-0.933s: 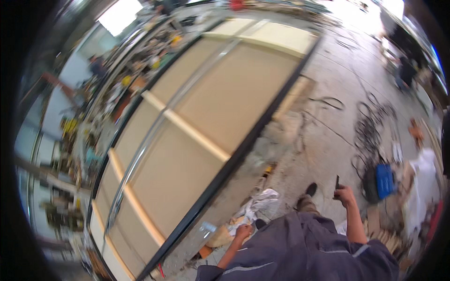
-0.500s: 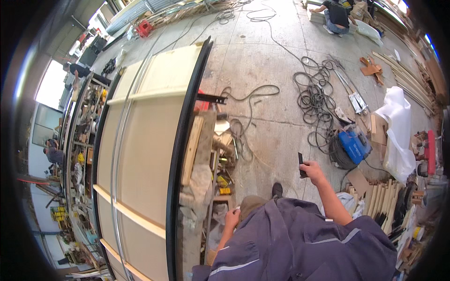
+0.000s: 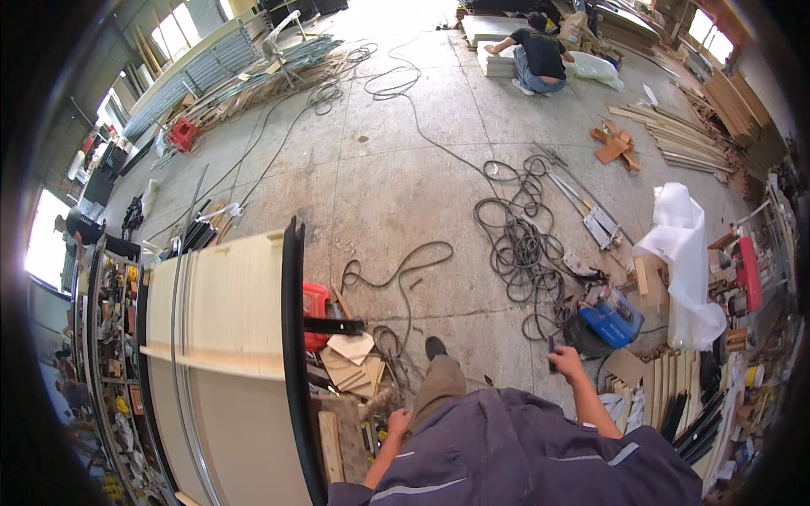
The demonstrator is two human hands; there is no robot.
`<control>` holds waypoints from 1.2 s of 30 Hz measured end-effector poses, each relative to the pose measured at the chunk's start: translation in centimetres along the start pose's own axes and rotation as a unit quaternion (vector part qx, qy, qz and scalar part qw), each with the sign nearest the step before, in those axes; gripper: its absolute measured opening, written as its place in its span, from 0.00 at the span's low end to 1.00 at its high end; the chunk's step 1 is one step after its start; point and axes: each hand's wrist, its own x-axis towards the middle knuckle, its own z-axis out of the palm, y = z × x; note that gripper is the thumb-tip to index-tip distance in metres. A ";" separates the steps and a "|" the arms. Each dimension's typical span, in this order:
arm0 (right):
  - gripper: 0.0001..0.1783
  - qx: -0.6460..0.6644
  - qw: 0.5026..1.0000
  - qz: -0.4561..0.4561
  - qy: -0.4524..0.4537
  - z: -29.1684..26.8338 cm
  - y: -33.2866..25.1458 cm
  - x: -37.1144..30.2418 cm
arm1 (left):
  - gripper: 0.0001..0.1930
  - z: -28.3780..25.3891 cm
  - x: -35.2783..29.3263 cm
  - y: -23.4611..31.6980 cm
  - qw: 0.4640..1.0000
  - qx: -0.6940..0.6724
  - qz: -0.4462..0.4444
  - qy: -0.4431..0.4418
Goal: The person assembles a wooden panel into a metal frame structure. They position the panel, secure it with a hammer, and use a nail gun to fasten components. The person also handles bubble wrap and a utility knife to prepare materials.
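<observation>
My right hand [image 3: 567,361] is closed around a narrow black object [image 3: 552,345], whose kind I cannot make out. It is held out over the floor near a blue machine [image 3: 609,316] with dark cable. My left hand [image 3: 399,421] hangs low beside my thigh with its fingers curled; whatever may be in them is hidden. To its left lies a large panel [image 3: 228,405] with a black edge frame [image 3: 295,337], pale wood crosspieces and metal rods along it. Wood offcuts [image 3: 354,371] and a red container [image 3: 315,308] sit next to the panel's edge.
Tangled black cable [image 3: 519,244] covers the floor ahead. White wrapping foam [image 3: 679,261] stands at the right, near wood strips [image 3: 675,379]. Cluttered shelves [image 3: 114,329] line the left. A person [image 3: 540,55] crouches at the far right by stacked boards.
I have stepped forward along the panel, and the view has tilted up to show more floor ahead. My right hand has come closer to the blue machine, still holding the black object.
</observation>
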 end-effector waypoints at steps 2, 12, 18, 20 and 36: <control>0.10 -0.021 0.997 0.048 0.050 -2.2 1.4 1.9 | 0.21 -5.4 4.8 6.8 0.997 0.004 0.059 -0.054; 0.05 0.113 0.970 0.202 0.077 0.4 -4.9 14.3 | 0.16 -23.3 28.9 30.2 0.972 -0.234 0.015 -0.014; 0.14 -0.006 0.991 0.126 0.034 1.2 -13.9 34.2 | 0.20 -27.2 37.7 30.8 0.993 0.036 0.097 0.056; 0.17 -0.206 0.976 -0.026 0.067 0.8 -15.0 42.1 | 0.22 -27.0 40.1 30.8 0.997 0.021 0.035 0.062; 0.16 -0.097 0.989 -0.084 -0.080 6.9 -65.1 82.9 | 0.17 -38.6 75.0 49.2 0.989 0.147 0.009 0.000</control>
